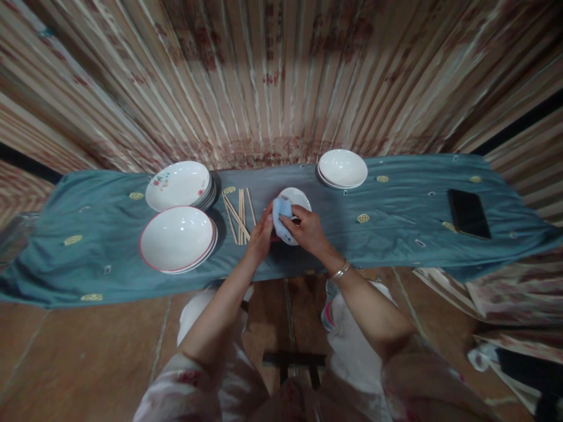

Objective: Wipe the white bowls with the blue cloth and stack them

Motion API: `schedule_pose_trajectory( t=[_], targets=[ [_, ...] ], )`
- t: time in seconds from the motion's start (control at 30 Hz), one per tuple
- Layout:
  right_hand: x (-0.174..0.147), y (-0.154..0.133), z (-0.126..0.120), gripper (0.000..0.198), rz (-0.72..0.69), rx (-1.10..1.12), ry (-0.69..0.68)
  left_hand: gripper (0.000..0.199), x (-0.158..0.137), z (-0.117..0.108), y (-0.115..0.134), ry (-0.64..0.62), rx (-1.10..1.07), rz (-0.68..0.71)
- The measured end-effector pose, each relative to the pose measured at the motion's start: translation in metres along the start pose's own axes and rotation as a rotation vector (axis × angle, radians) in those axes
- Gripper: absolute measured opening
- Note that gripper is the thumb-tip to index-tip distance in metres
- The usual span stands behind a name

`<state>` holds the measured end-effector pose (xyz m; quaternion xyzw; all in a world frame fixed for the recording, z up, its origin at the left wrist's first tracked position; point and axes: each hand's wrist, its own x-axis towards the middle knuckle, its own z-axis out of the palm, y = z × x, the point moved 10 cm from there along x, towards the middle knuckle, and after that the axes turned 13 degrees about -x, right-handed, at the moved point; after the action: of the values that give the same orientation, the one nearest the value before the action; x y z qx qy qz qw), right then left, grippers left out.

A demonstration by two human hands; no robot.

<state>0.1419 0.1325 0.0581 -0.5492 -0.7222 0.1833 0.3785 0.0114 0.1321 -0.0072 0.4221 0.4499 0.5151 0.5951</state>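
Over the middle of the table, my left hand (261, 235) and my right hand (311, 232) are closed on a light blue cloth (281, 212). My right fingers press into it from the right side, while the left ones wrap its left edge. A white dish part (288, 237) shows just below the cloth; whether my left hand also grips it is hidden. Right behind the cloth lies a white bowl (299, 198), partly covered by my hands. Several wooden chopsticks (241, 215) lie loosely to the left of my left hand, some crossing.
Stacked floral plates (176, 184) and red-rimmed bowls (176, 239) stand on the left. Another white bowl stack (343, 169) sits at the back right. A black phone or tablet (468, 213) lies on the far right of the teal tablecloth (404, 234). Curtains (272, 76) hang behind.
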Motion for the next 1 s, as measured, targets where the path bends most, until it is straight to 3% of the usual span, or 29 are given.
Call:
schedule_pose_trajectory(
  t=[0.2, 0.4, 0.5, 0.67, 1.0],
  targets=[
    [0.009, -0.004, -0.015, 0.029, -0.032, -0.025, 0.191, 0.062, -0.001, 0.003, 0.006, -0.053, 0.039, 0.084],
    [0.017, -0.005, -0.016, 0.029, -0.073, -0.066, 0.228, 0.062, 0.0, 0.003, 0.013, -0.062, 0.118, 0.17],
    [0.023, 0.002, -0.017, 0.031, -0.05, -0.087, 0.24, 0.066, 0.0, 0.004, 0.011, -0.079, 0.101, 0.152],
    [0.034, 0.018, -0.023, 0.028, 0.002, -0.143, 0.246, 0.069, -0.004, 0.006, 0.004, -0.073, -0.003, 0.009],
    [0.033, 0.04, -0.026, 0.024, -0.02, -0.403, 0.217, 0.065, -0.008, 0.008, 0.009, -0.051, -0.04, -0.023]
  ],
)
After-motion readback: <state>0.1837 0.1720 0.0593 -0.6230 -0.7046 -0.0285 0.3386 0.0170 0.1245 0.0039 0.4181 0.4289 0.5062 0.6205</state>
